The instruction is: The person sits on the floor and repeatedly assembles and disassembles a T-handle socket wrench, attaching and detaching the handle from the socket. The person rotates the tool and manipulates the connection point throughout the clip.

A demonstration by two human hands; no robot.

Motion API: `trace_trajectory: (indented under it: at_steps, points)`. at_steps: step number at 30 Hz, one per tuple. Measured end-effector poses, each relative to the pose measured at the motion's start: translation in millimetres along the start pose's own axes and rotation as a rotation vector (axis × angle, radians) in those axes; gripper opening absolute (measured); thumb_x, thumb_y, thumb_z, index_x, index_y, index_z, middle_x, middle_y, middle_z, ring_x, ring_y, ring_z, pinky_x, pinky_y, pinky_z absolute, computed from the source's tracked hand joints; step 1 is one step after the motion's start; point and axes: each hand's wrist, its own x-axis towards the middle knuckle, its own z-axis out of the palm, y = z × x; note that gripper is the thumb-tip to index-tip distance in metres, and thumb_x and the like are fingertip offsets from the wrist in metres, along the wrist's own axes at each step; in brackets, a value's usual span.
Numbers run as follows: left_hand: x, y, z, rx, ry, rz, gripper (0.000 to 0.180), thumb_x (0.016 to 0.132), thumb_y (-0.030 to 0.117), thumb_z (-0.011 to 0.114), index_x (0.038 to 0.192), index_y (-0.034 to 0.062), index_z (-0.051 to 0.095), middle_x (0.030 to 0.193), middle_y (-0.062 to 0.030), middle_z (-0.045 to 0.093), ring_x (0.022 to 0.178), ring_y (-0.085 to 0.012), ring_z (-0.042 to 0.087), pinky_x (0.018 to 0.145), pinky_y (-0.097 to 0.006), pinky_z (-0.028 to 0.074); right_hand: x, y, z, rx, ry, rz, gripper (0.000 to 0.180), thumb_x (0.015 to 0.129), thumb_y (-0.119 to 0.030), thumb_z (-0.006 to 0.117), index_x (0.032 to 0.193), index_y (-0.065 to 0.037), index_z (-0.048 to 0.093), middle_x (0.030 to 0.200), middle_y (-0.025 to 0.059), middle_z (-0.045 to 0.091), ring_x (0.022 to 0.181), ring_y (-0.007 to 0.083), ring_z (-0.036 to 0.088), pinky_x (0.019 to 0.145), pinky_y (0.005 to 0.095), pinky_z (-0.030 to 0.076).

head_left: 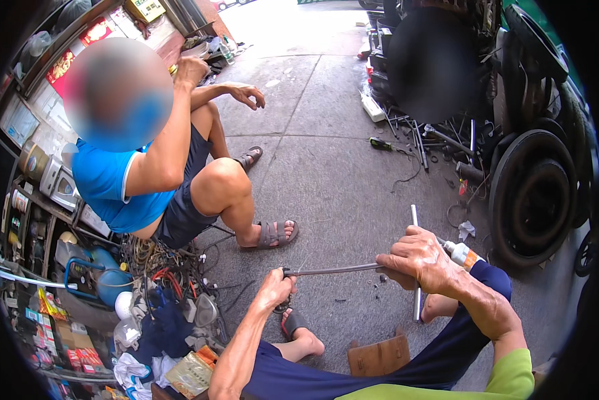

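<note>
My left hand [276,291] is closed around the black end of a slim grey rod or cable [336,270], which bows slightly as it runs across to my right side. My right hand [416,257] is wrapped round the other end of it. A straight silver metal bar [417,305] stands out above and below my right fist; the fingers hide where bar and grey piece meet. Just beyond my right wrist shows a white bottle [463,253] with an orange label. Both hands are held over my knees, above the concrete floor [339,200].
At the left sits a person in a blue shirt [123,200], one arm raised. Cluttered shelves [39,227] and a heap of cables [156,263] lie beside them. Tyres [533,197], metal rods [419,143] and a screwdriver [381,143] are at the right. A brown flap [379,357] is between my feet.
</note>
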Motion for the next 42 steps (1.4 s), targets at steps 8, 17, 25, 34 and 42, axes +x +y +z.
trace_trajectory:
  at_steps: [8,17,25,34,42]
  points:
    - [-5.9,6.6,6.9,0.021,-0.046,-0.013,0.017,0.082,0.015,0.055,0.080,0.0015,0.063,0.069,-0.0099,0.066,0.063,-0.0179,0.060,0.058,-0.034,0.045,-0.2,1.3,-4.0,0.019,-0.022,0.042,0.015,0.081,-0.021,0.073,0.086,-0.011,0.063,0.062,-0.0002,0.052,0.060,0.0174,0.055,0.067,0.0327,0.040]
    - [8.8,9.0,34.2,-0.263,-0.027,-0.046,0.018,0.091,0.018,0.054,0.087,0.0022,0.062,0.076,-0.0100,0.067,0.068,-0.0140,0.060,0.060,-0.030,0.046,13.1,10.8,3.5,-0.237,0.604,0.347,0.046,0.094,-0.037,0.059,0.126,-0.006,0.053,0.129,0.0235,0.050,0.102,0.0321,0.058,0.079,0.0418,0.051]
    - [5.1,72.9,61.8,-0.555,-0.021,-0.047,0.020,0.093,0.014,0.050,0.090,0.0004,0.065,0.078,-0.0100,0.068,0.068,-0.0131,0.060,0.061,-0.029,0.046,53.7,-2.9,-7.3,0.957,1.053,0.610,0.062,0.100,-0.052,0.038,0.138,-0.003,0.041,0.078,0.0122,0.067,0.058,0.0148,0.063,0.055,0.0271,0.051]
    - [17.6,67.2,89.5,-0.418,0.073,-0.075,0.023,0.094,0.017,0.052,0.084,-0.0005,0.064,0.070,-0.0073,0.064,0.062,-0.0109,0.053,0.058,-0.029,0.041,42.3,35.3,1.0,1.732,1.057,0.529,0.052,0.102,-0.051,0.033,0.137,-0.014,0.046,0.072,0.0053,0.054,0.065,0.0149,0.048,0.069,0.0352,0.044]
    - [10.0,55.5,103.5,-0.339,-0.433,-0.241,0.015,0.093,0.014,0.055,0.089,0.0003,0.060,0.078,-0.0148,0.068,0.073,-0.0192,0.064,0.070,-0.031,0.050,38.0,21.3,-6.3,1.918,0.610,0.402,0.073,0.099,-0.057,0.031,0.055,-0.005,0.057,0.042,0.0008,0.033,0.045,0.0171,0.033,0.057,0.0344,0.038]
